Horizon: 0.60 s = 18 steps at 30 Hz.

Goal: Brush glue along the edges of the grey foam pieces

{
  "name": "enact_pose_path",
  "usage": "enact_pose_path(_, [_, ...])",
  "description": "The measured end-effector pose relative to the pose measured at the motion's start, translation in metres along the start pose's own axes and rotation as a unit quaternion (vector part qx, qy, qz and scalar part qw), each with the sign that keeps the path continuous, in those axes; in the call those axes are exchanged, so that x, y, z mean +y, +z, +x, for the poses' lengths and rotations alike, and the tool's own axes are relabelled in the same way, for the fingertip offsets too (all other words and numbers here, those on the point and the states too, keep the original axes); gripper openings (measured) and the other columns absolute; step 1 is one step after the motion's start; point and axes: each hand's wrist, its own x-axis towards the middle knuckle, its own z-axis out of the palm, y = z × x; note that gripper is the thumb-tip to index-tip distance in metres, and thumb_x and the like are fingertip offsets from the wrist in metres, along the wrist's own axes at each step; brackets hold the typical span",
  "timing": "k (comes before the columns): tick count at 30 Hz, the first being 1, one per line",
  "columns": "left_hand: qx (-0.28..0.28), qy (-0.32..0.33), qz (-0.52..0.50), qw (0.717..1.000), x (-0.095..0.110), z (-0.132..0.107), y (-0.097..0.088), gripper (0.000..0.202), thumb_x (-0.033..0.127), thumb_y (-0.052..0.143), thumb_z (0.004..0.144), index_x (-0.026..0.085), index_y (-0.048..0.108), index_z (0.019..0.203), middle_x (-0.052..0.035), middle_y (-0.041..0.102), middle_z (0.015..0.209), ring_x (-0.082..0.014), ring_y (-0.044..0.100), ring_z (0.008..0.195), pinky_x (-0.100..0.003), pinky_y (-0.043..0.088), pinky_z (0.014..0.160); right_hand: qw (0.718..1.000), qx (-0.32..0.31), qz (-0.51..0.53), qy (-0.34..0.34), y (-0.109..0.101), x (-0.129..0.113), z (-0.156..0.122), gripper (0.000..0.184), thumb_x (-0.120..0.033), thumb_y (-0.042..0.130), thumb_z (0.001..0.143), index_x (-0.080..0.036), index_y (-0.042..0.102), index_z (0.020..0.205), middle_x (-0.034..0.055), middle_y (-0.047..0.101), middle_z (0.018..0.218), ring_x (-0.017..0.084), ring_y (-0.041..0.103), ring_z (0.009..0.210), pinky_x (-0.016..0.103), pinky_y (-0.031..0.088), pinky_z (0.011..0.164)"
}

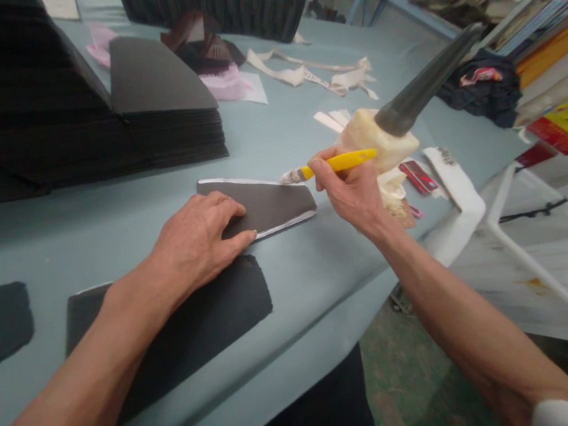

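Note:
My left hand (203,234) lies with fingers spread on a dark grey tapered panel (273,204), pressing it to the table. White glue-like strips run along the panel's two long edges. In my right hand (352,190) is a yellow-handled brush (339,162), its whitish bristles at the panel's far edge near the narrow end. Beneath my left forearm rests a larger black panel (213,313), with a thin white line on its far edge. Just beyond my right hand stands a cream block-shaped container (372,137) with a dark tapered rod (427,85) rising from it.
Tall stacks of black panels (170,133) stand at the back left. Pale fabric strips (301,74) and pink tissue (226,83) lie further back. A red box (418,178) sits right of the container, beside a white bent piece (454,183). The blue-grey table's (321,283) front edge slopes across.

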Motion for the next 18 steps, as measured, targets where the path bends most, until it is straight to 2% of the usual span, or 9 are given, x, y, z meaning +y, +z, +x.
enact_pose_path(5, [-0.028,-0.032,0.041,0.998,0.01,0.002,-0.006,0.049,0.055,0.068,0.09,0.023,0.069,0.127,-0.0141,0.068,0.139,-0.0386,0.064,0.125,-0.051,0.053,0.106,0.999,0.022,0.026,-0.012,-0.022,-0.004,-0.025,0.029,-0.044,0.071,0.1,-0.021,0.068,0.083,-0.0057,0.058,0.062,0.009,0.052,0.055,0.025,0.039,0.052])
enact_pose_path(9, [-0.033,-0.043,0.072,0.996,0.019,0.006,-0.007,0.048,0.051,0.072,0.089,0.022,0.069,0.127,-0.0166,0.066,0.137,-0.043,0.061,0.127,-0.053,0.056,0.101,0.998,0.051,0.026,-0.02,-0.029,-0.006,-0.043,0.029,-0.044,0.068,0.101,-0.021,0.068,0.083,-0.0058,0.06,0.061,0.009,0.053,0.055,0.024,0.041,0.051])
enact_pose_path(13, [-0.051,-0.008,0.113,0.992,0.018,0.013,-0.012,0.051,0.052,0.074,0.089,0.021,0.068,0.13,-0.0167,0.066,0.135,-0.0423,0.062,0.126,-0.052,0.056,0.1,0.997,0.074,0.025,-0.011,-0.032,-0.005,-0.057,0.03,-0.042,0.069,0.1,-0.021,0.066,0.079,-0.0056,0.06,0.059,0.009,0.053,0.054,0.023,0.043,0.051])
enact_pose_path(18, [-0.089,0.045,0.145,0.984,0.015,0.018,-0.024,0.045,0.041,0.07,0.095,0.015,0.067,0.131,-0.0174,0.065,0.132,-0.037,0.064,0.122,-0.049,0.054,0.106,0.995,0.081,0.054,0.019,-0.038,0.001,-0.071,0.029,-0.044,0.069,0.099,-0.02,0.067,0.083,-0.0064,0.06,0.059,0.008,0.05,0.051,0.022,0.042,0.05])
